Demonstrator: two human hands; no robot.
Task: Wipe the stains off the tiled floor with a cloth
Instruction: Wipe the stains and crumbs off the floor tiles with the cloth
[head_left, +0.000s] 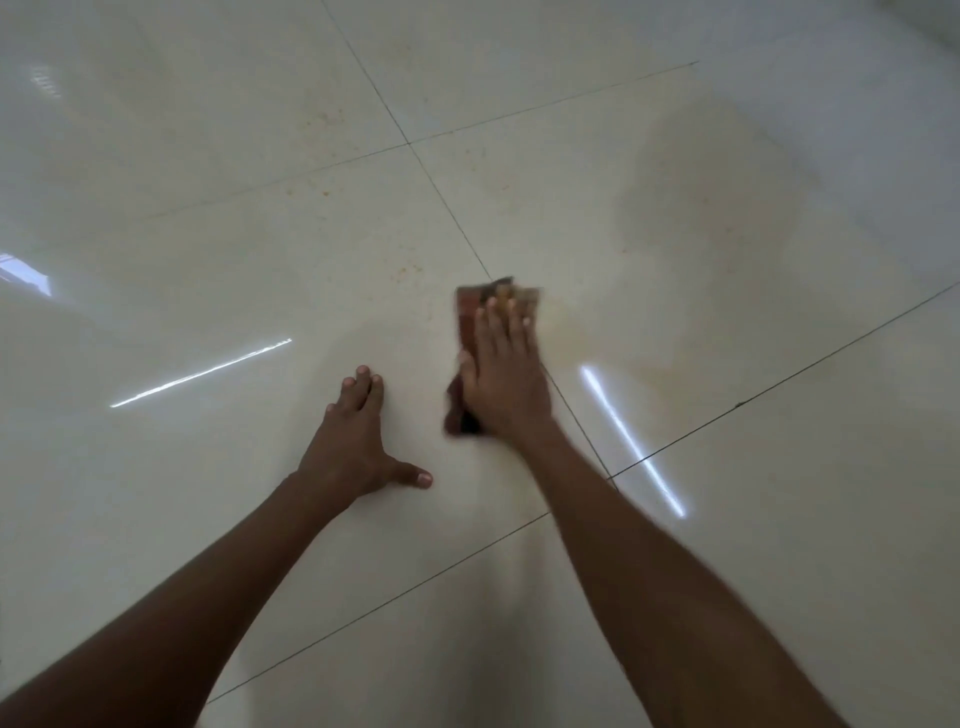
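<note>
Cloth (470, 317) lies flat under right hand (501, 379), fingers straight.

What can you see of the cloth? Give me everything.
The cloth is a small reddish-brown rag with darker and yellowish patches, soft and crumpled-looking, blurred in this frame. It lies flat on the glossy cream tiled floor, beside a grout line. The right hand presses on it with straight fingers, covering its middle; only the far end past the fingertips and a dark bunched edge by the wrist show. The left hand rests on the floor apart from it.
</note>
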